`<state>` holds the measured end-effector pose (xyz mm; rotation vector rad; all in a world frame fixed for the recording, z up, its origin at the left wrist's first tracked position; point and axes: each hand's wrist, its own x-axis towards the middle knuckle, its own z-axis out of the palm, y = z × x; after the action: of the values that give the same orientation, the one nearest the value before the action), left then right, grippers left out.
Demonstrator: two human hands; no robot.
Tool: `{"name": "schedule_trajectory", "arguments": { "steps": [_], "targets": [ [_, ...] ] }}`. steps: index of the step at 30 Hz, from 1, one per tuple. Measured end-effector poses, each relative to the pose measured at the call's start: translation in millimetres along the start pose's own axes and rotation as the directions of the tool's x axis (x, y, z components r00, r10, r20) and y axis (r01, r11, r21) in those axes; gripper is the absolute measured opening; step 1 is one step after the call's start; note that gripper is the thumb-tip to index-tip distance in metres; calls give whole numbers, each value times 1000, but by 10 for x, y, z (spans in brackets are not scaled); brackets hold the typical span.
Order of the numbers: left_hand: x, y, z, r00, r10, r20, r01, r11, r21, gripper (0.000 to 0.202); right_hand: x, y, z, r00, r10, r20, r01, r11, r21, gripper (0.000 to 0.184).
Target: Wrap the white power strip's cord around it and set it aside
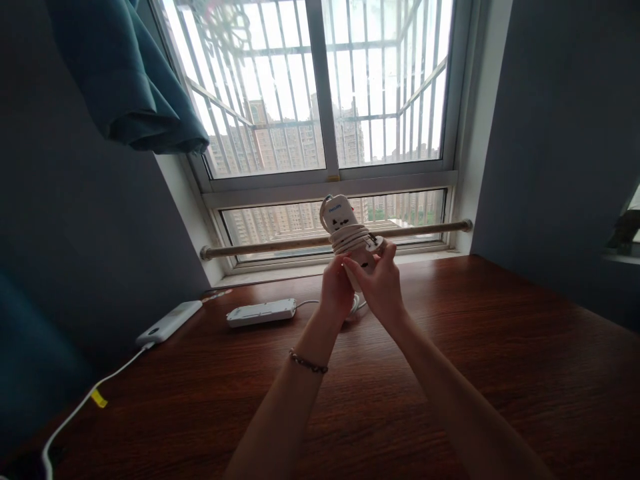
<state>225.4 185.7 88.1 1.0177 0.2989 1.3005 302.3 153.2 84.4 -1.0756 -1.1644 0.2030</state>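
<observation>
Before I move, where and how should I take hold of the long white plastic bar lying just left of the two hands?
Probably across its middle, coming from above and pinching the two long sides: the white bar lies flat on the brown wooden table and looks narrow. I would leave free its right end, where the thin white cable comes out.

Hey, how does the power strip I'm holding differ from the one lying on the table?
The held power strip is tilted up between your left hand and right hand; the lying power strip rests on the table.

The held one has its cord wrapped around its body; the lying one's cord runs out from its end.

The held one shows sockets; I can't make any out on the lying one.

Both are whitish and elongated.
</observation>
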Motion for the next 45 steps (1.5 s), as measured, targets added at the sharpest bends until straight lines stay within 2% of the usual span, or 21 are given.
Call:
{"name": "schedule_trajectory", "arguments": {
  "steps": [3, 5, 8, 11, 14, 18, 22, 26, 28, 33, 36, 40, 45],
  "targets": [
    [-25, 22, 31, 998, -29, 61, 33, 997, -74, 37, 3, -64, -42, 997, 66, -33, -65, 997, 37, 56],
    [-21, -5, 23, 998, -29, 61, 33, 998, -61, 43, 27, -72, -57, 992, 120, -49, -115, 989, 92, 56],
    [1, -85, -21, 999, 1, -32, 0, 1000, 13, 45, 88, 1, -55, 975, 215, -49, -197, 950, 241, 67],
    [19, -161, -55, 991, 26, -135, -19, 998, 54, 47, 146, 139, -34, 966, 248, -71, -213, 920, 329, 76],
    [22, -192, -51, 979, 52, -195, -38, 996, 76, 46, 172, 241, -14, 959, 275, -69, -236, 908, 346, 76],
    [1, -165, -16, 964, 119, -236, -97, 990, 102, 40, 153, 243, 2, 942, 337, -15, -296, 846, 444, 70],
    [-25, -131, 16, 962, 157, -223, -135, 984, 113, 38, 111, 175, 0, 949, 293, 113, -305, 779, 548, 43],
    [-30, -128, 15, 964, 170, -206, -146, 981, 126, 38, 88, 93, -31, 911, 321, 258, -407, 611, 679, 39],
    [-18, -119, -3, 973, 155, -171, -134, 982, 130, 41, 98, 53, -61, 896, 337, 288, -437, 562, 702, 40],
    [23, -73, -71, 995, 64, -76, -51, 987, 154, 41, 158, 15, -153, 877, 367, 309, -473, 557, 683, 45],
    [41, -82, -107, 997, 37, -64, -27, 988, 150, 39, 183, 34, -181, 865, 377, 331, -497, 552, 670, 46],
    [72, -141, -148, 997, 34, -75, -26, 993, 117, 39, 194, 61, -182, 831, 406, 381, -551, 503, 666, 45],
    [99, -166, -182, 996, 14, -88, -6, 996, 85, 41, 184, 48, -165, 836, 366, 409, -545, 470, 694, 41]
  ]
}}
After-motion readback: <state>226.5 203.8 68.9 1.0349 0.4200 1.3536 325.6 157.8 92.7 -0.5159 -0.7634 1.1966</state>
